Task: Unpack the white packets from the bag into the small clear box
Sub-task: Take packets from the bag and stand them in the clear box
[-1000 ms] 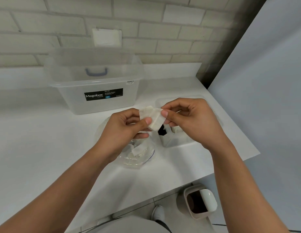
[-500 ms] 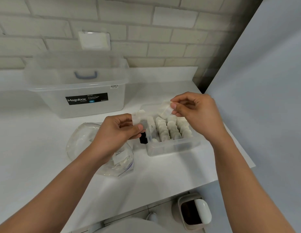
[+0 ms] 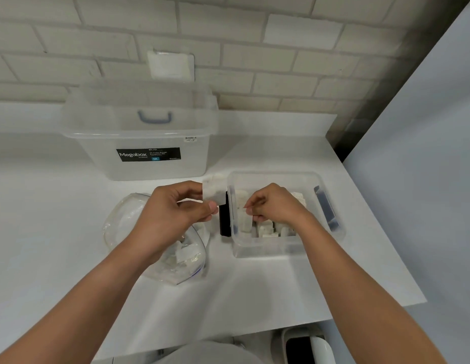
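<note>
I am in the placing step: my right hand pinches a white packet low inside the small clear box, at 3 o'clock from the bag on the desk, while my left hand pinches a second packet, which I think must go in next, upright beside the rows.

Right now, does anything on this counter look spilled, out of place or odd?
Nothing stands out. The white packets stand packed in the small clear box, none loose on the counter. The bag lies beside it with a few inside. The left hand pinches one beside the box, the right hand one inside it.
</note>
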The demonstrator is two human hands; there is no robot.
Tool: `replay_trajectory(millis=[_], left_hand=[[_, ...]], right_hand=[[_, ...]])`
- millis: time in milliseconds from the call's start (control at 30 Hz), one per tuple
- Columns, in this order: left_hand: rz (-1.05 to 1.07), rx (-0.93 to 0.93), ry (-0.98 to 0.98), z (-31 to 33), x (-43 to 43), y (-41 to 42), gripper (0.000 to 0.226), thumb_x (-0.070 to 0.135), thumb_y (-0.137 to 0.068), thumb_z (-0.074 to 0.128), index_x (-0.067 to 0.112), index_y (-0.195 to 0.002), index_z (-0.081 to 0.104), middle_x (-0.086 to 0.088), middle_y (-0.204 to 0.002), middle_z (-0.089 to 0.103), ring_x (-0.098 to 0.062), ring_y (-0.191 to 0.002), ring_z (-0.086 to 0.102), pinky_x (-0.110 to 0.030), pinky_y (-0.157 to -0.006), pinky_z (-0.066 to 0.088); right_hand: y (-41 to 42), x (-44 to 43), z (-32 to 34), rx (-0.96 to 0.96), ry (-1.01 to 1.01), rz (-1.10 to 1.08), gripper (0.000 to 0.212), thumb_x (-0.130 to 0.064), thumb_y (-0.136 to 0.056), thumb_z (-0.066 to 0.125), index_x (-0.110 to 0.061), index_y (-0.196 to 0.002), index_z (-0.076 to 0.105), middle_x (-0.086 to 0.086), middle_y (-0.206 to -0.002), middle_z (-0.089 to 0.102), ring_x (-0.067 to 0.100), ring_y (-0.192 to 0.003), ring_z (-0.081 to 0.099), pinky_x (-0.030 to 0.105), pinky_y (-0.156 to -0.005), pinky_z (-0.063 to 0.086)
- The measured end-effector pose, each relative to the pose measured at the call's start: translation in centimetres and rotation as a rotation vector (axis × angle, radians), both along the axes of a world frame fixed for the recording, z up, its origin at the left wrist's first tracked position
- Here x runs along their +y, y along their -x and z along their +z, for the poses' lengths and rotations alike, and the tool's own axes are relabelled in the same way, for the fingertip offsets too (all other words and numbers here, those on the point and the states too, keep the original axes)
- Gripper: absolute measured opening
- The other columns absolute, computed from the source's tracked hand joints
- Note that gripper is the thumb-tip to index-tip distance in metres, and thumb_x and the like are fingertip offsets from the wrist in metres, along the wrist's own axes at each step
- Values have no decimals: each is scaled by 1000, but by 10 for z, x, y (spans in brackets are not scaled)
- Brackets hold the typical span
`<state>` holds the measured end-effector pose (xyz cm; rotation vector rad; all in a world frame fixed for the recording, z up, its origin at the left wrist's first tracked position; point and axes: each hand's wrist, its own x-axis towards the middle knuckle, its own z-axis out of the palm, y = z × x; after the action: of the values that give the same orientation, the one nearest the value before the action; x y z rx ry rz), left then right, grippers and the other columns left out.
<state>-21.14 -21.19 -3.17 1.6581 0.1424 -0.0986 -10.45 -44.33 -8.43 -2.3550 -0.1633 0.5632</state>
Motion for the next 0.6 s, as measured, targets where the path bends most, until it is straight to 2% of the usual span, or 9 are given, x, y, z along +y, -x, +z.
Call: replay_trajectory(millis=[67,133,200,267,333,467,600], left_hand=[[-2,24,-7,-1,0,0,32,24,-76,81,8,-102,72,-6,-96,78,-23,-92,76,-79,-91,41],[-8,31,-8,-3,-2,-1,30,23,-77,81,7,-102,72,-7,-95,78,-23,-92,76,-78,-93,41],[-7,37,4,-6,-4,-2,22,14,-81,82,7,-101,73,-7,-93,77,-26,-90,76,-67,-96,49],[3,40,11,-8,-7,-3,16,9,-82,81,9,-97,76,-12,-94,75,-28,-89,76,-55,-97,54],[0,45,8,-8,-9,-4,16,9,-81,82,11,-96,77,-15,-98,73,-28,-89,76,-54,-97,55],[-4,57,5,-8,-10,-5,15,11,-80,83,13,-93,77,-15,-98,72,-29,-88,76,-57,-97,53],[15,59,-20,-4,-13,-5,18,8,-79,84,25,-82,78,-4,-85,74,-27,-80,76,-48,-92,58]], right_hand=[[-3,2,-5,-25,9,3,8,-9,-86,77,-15,-91,79,0,-72,77,22,-74,77,38,-83,63],[-5,3,-7,-65,12,7,8,-5,-87,76,-11,-90,78,-6,-65,74,20,-69,76,31,-76,63],[-5,5,-7,-97,7,16,6,-3,-86,77,-9,-89,78,-10,-60,71,17,-65,75,26,-69,62],[-6,5,-6,-104,-15,12,7,-2,-85,76,-9,-87,77,-8,-62,72,20,-68,75,29,-71,64],[-7,6,-7,-97,-35,-2,9,-1,-86,75,-9,-88,78,-5,-67,75,23,-71,76,34,-74,64],[-7,10,-10,-114,23,-1,8,-12,-82,83,-11,-88,77,-3,-71,74,16,-69,74,35,-77,64],[0,7,4,-238,87,-18,14,-26,-82,84,-18,-92,78,-10,-77,72,-1,-74,65,20,-72,52]])
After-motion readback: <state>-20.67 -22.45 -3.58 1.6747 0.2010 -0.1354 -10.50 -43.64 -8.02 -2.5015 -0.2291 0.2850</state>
